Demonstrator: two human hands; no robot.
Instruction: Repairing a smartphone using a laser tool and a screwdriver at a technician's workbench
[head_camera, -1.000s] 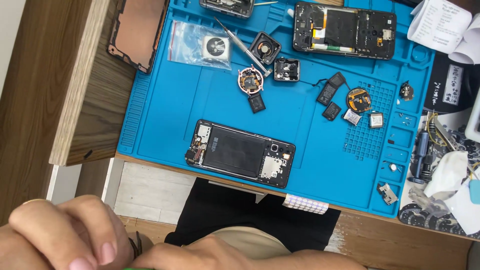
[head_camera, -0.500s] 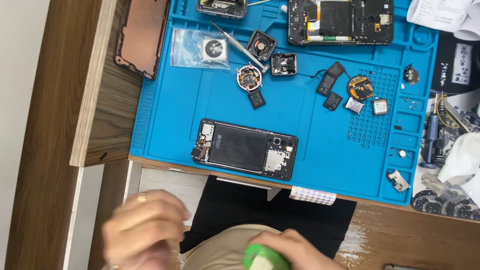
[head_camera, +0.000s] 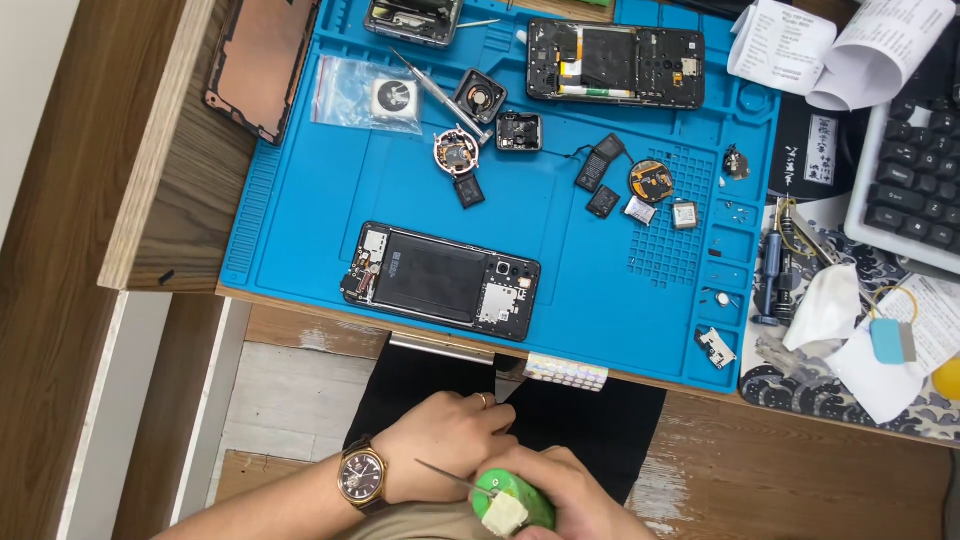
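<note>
Low at bottom centre, both hands meet below the desk (head_camera: 180, 150) edge. Right hand (head_camera: 565, 490) grips a green round container (head_camera: 512, 500); left hand (head_camera: 445, 445), w/ wristwatch (head_camera: 362, 477), pinches thin tweezers (head_camera: 455, 476), long axis pointing right into container. Opened phone (head_camera: 440, 280) lies above, on blue mat (head_camera: 560, 260).

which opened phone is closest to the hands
The phone at the mat's near edge, lying alone; the other two opened phones sit along the far edge.

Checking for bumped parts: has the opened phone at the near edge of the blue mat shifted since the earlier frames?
No. The phone lies at the same spot on the mat, near its front edge and below the round watch part. Only the camera moved.
</note>
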